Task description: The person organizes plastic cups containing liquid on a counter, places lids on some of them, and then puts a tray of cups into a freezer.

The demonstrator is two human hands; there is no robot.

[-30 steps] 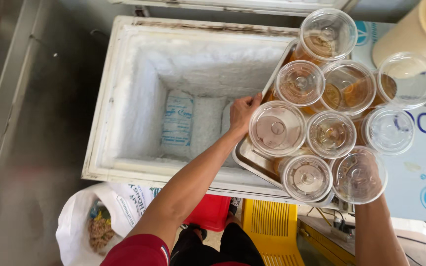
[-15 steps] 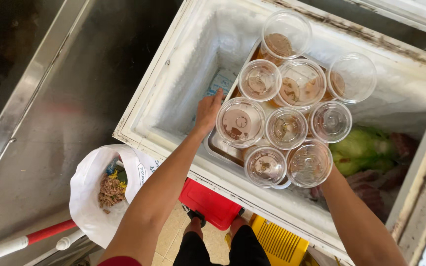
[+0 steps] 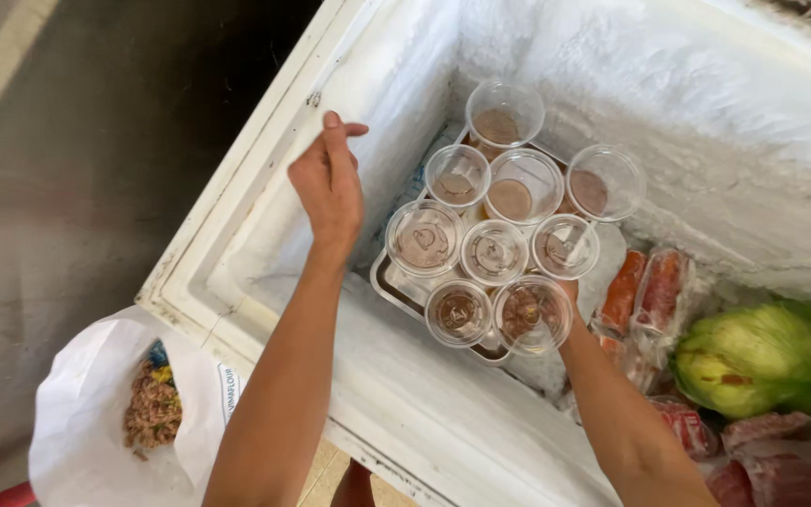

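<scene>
In the freezer (image 3: 668,122): frosted white walls.
Tray (image 3: 389,284): metal, right of the left hand, on the right hand.
Cups (image 3: 494,252): nine, clear round plastic, brown liquid.
Left hand (image 3: 328,183): free, fingers loosely spread.
Right hand (image 3: 570,291): under tray, grip hidden.

cups (image 3: 494,252): clear glossy plastic | tray (image 3: 389,283): shiny metal | freezer wall (image 3: 706,103): rough frost
</scene>
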